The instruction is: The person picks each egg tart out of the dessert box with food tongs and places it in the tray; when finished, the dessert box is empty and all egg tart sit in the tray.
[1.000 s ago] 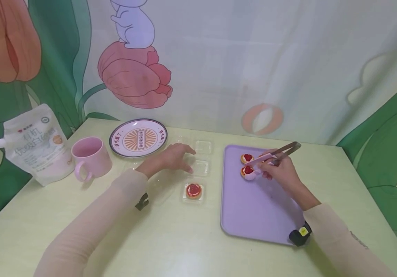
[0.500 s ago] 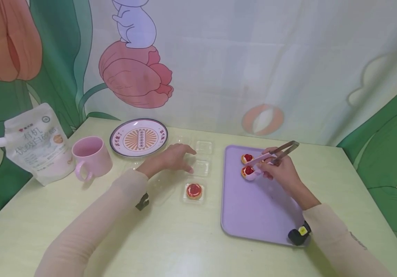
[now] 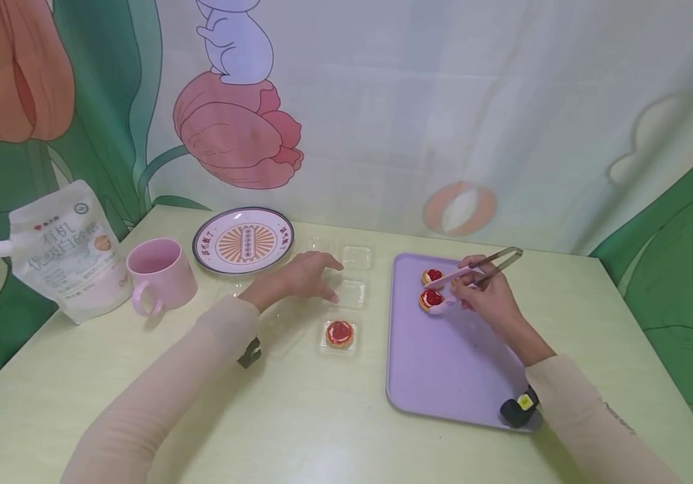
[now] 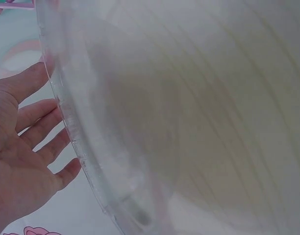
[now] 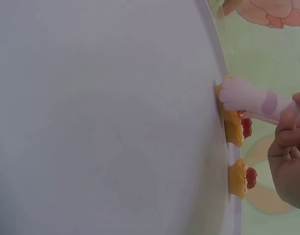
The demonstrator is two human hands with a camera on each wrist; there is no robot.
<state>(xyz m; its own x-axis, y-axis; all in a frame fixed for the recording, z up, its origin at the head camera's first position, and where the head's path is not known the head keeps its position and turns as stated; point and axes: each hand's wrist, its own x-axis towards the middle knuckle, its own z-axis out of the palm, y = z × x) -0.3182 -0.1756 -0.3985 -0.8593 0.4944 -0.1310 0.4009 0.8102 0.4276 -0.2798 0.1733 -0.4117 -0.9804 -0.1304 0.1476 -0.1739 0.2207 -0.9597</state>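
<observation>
My right hand (image 3: 486, 290) grips pink paw-tipped tongs (image 5: 245, 96) with a metal bend, low over the lilac tray (image 3: 431, 376). The tong tips stand on either side of the nearer berry tart (image 3: 431, 300). Another berry tart (image 3: 431, 277) sits just behind it. The right wrist view shows a third, outer tart (image 5: 237, 178) on the tray; the tongs partly cover this row. My left hand (image 3: 304, 275) has its thumb and fingers spread beside a clear plastic box (image 3: 348, 294). Clear plastic (image 4: 66, 107) lies right at its fingertips in the left wrist view.
In front of the left hand, a red-topped tart (image 3: 339, 334) sits in a clear box. Another clear box (image 3: 356, 257) stands behind. A patterned plate (image 3: 273, 255), a pink mug (image 3: 171, 286) and a white spouted pouch (image 3: 68, 269) stand at the left.
The tongs have turned slightly in my right hand, and their tips have shifted a little left around the nearer tart. The right wrist has moved slightly left. The left hand stays in place.
</observation>
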